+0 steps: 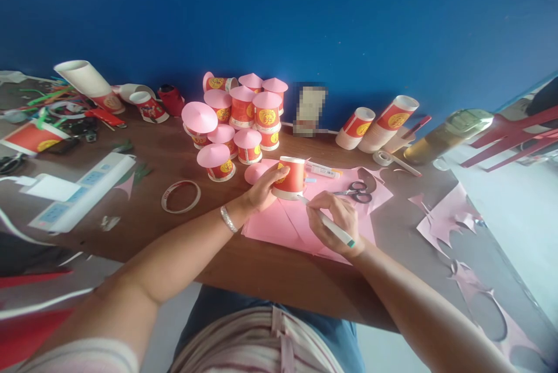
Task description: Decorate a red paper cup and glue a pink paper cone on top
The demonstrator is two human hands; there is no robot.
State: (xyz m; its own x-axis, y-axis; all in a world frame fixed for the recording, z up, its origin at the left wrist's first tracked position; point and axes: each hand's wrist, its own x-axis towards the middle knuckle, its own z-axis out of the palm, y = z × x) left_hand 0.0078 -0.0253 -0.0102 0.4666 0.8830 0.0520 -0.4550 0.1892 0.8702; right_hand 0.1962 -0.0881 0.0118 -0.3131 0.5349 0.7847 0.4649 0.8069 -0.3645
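Note:
My left hand (264, 187) grips an upside-down red paper cup (291, 176) that stands on a pink paper sheet (279, 223). My right hand (333, 219) pinches a white pen (331, 225), its tip at the cup's base on the paper. A pink paper cone (255, 172) lies just left of the cup. Scissors (355, 190) rest on the pink paper to the right. Behind stands a cluster of red cups topped with pink cones (238, 120).
A brown table (148, 222) carries a tape ring (181, 196), a white power strip (82, 190), stacked cups (383, 123) at the back right, cups and craft scraps at the left, and a bottle (449, 132). Cut pink paper scraps (444, 222) lie on the right.

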